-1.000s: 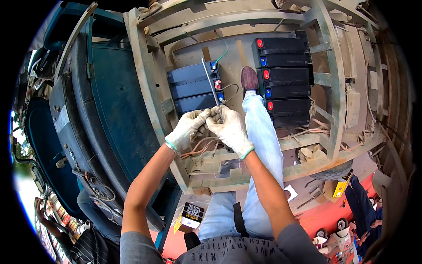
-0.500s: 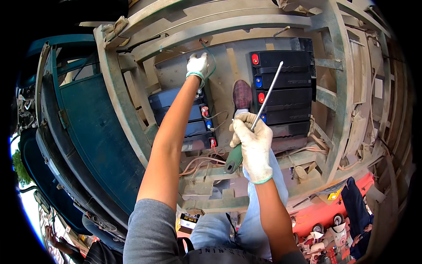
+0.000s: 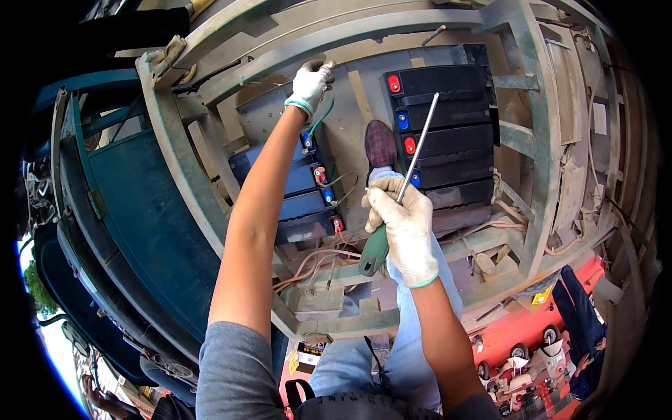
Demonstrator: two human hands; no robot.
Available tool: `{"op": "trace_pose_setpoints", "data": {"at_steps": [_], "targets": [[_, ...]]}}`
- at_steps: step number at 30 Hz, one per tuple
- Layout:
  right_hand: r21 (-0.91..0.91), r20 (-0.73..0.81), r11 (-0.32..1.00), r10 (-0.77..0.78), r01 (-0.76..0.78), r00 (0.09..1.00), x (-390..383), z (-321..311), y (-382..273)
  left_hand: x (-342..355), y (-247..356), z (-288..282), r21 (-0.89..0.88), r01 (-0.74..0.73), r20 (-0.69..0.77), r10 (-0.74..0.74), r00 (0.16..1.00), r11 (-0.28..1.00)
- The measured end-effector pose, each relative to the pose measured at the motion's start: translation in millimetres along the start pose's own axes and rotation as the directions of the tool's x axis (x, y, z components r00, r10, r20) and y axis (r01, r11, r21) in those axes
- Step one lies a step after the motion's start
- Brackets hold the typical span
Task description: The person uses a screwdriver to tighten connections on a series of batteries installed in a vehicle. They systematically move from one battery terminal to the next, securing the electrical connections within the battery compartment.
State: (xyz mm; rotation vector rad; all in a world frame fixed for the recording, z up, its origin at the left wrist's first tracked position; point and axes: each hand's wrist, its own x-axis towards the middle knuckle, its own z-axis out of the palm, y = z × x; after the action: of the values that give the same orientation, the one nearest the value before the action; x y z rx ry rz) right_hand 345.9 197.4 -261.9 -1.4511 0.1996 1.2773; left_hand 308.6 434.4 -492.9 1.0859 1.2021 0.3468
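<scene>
My gloved left hand (image 3: 311,84) is closed near the frame's far rail, its fingers curled round a green wire (image 3: 323,119). That wire runs down to a blue terminal (image 3: 306,142) on the left row of dark batteries (image 3: 301,180). In my gloved right hand (image 3: 406,227), closed in front of me, is a screwdriver (image 3: 424,136) with a green handle and a long metal shaft pointing up and slightly right. Something small and pale pokes out by its fingertips, too small to name. Right of my shoe stands another row of black batteries (image 3: 456,150) with red and blue terminals.
A grey-green metal frame (image 3: 528,140) surrounds the batteries. My checked shoe (image 3: 380,143) stands between the rows. Loose pinkish cables (image 3: 308,264) lie along the near side. A teal panel (image 3: 150,210) is at left. Another person in dark clothes (image 3: 577,308) is at lower right.
My left hand has moved slightly farther away with the green wire, which now hangs straighter. My right hand still grips the screwdriver in much the same place. The view has shifted a little.
</scene>
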Motion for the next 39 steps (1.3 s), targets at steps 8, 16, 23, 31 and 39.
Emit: {"op": "trace_pose_setpoints", "data": {"at_steps": [8,16,23,31,39], "targets": [[0.05,0.011,0.998,0.04,-0.04,0.999,-14,8,5,18,-49,-31,0.268,0.169,-0.33,-0.074,0.941,0.949],[0.134,-0.048,0.988,0.08,-0.073,0.996,-8,-7,-2,68,-46,-25,0.444,-0.012,-0.181,0.102,0.978,0.896],[0.159,-0.103,0.986,0.057,-0.04,0.993,-5,-14,18,6,-16,53,-0.127,0.086,0.125,-0.07,0.99,0.988],[-0.039,-0.205,0.98,-0.198,0.194,0.958,9,-21,31,-147,38,67,0.45,-0.336,0.46,0.108,0.881,0.827],[0.025,-0.176,0.974,-0.218,0.225,0.96,37,-28,8,-162,56,49,0.349,-0.347,0.413,0.189,0.891,0.871]]}}
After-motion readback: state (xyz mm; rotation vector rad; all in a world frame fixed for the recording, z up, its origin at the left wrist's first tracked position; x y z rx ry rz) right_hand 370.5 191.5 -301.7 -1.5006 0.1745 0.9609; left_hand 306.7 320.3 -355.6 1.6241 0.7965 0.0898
